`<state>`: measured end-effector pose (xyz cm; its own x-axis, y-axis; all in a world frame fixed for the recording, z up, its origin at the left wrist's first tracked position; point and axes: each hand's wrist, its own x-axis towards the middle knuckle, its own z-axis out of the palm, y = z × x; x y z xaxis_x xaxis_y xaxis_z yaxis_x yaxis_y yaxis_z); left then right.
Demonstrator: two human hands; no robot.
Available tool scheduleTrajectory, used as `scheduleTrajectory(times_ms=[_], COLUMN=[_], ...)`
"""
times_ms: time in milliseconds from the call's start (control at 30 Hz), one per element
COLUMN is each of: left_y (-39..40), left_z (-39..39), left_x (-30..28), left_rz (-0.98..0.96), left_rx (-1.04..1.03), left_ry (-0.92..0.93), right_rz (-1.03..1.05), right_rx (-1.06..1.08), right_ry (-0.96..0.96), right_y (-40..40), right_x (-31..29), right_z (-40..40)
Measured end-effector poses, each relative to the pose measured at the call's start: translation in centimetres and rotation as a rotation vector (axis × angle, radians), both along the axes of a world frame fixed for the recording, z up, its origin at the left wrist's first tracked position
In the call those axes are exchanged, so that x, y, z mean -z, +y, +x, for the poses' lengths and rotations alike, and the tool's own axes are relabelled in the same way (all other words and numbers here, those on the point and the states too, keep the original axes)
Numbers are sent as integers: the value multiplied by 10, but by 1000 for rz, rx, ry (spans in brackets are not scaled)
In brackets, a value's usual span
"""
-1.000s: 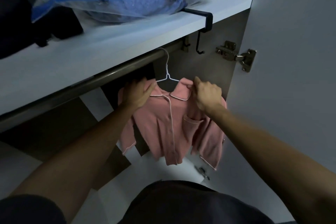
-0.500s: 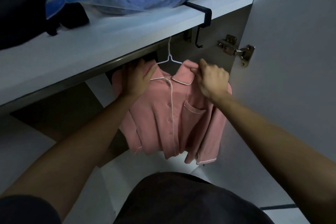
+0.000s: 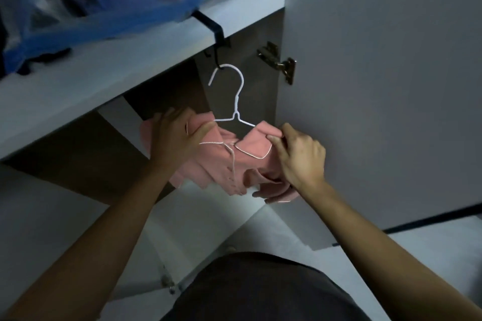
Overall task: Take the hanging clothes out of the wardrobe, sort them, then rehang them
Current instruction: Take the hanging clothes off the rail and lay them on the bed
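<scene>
Pink shirt (image 3: pixel 229 161) on white hanger (image 3: pixel 236 101), gripped at both shoulders: left hand (image 3: pixel 173 142) curled round one, right hand (image 3: pixel 300 156) pinching the collar side; the hanger hook, on the rail a second ago, now stands free above the hands, below the shelf (image 3: pixel 130 65); judged: removal step under way, sorting and rehanging outstanding.

Dim, bluish light; wide-angle bending at edges; top-left perhaps motion-blurred.
</scene>
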<state>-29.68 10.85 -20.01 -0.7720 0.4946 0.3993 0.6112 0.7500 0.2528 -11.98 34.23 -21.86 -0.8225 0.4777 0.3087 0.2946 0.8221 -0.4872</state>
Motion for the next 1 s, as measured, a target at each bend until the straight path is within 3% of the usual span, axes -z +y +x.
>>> scheduleTrajectory(times_ms=[200, 367, 567, 733, 1000], left_y=[35, 59, 108, 158, 240], left_z=[41, 73, 139, 227, 426], left_x=[-4, 20, 27, 24, -2], left_rz=[26, -13, 9, -48, 1], left_rx=[226, 501, 1008, 1351, 1769], left_ry=[58, -22, -134, -188, -128], right_rz=[-58, -52, -101, -144, -148], right_rx=[124, 325, 645, 926, 1330], right_ry=[24, -5, -19, 28, 158], right_y=[5, -16, -49, -87, -141], right_x=[14, 32, 43, 43, 33], right_z=[80, 160, 280, 387, 549])
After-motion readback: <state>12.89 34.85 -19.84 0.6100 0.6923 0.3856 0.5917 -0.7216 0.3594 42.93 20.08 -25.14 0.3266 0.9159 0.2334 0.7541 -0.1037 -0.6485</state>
